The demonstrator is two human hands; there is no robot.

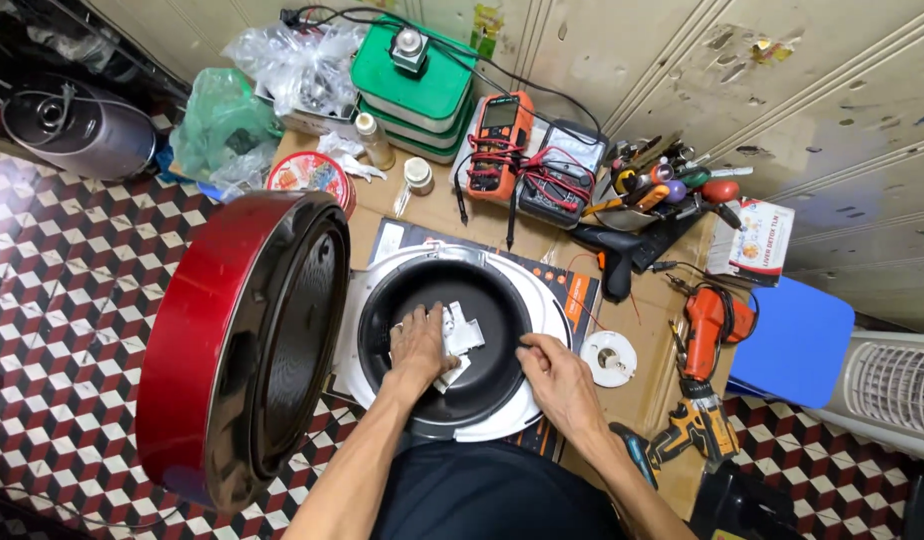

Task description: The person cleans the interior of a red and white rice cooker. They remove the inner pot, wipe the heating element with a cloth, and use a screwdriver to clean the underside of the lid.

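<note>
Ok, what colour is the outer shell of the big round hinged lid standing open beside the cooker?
Glossy red shell on the round hinged lid, black inside; head view.

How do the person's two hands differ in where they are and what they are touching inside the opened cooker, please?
The left hand lies flat, deep inside the black bowl, pressing on a white part; the right hand sits at the bowl's right rim, fingers curled at the edge. The left hand covers the white part; the right hand stays clear of it. Both reach into the same cooker.

Both forearms are seen bare, no sleeves, left hand [419,345] and right hand [560,380] ungloved, dark garment worn below.
</note>
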